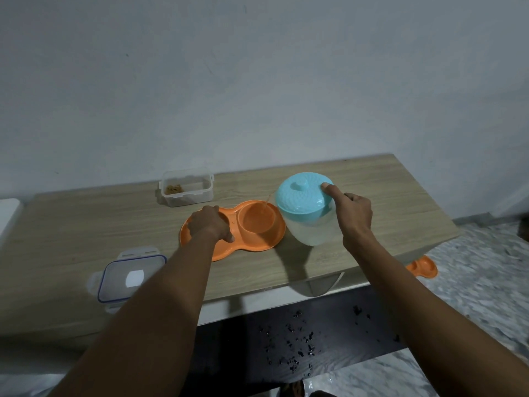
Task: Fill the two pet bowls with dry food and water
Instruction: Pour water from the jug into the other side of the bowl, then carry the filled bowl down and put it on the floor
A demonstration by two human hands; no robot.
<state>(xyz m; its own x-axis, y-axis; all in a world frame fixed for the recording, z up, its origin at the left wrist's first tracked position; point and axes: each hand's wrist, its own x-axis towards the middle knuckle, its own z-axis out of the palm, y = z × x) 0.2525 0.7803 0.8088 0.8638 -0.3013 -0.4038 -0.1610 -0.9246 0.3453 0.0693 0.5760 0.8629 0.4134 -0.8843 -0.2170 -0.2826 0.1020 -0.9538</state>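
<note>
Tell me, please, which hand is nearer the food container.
Left: the left hand holds the orange pet bowl near the food container; the right hand grips the pitcher farther right.

Middle of the counter (pixel 86 224) crowded, with bare wood left at both ends.
The centre is taken up by the orange double bowl (pixel 257 242), its left cup covered by the left hand (pixel 210 224). The jug (pixel 312 227) is held just beside its right end, the food container (pixel 187 190) is set behind, and the loose lid (pixel 128 277) is laid front-left. An open lane is left between lid and container.
</note>
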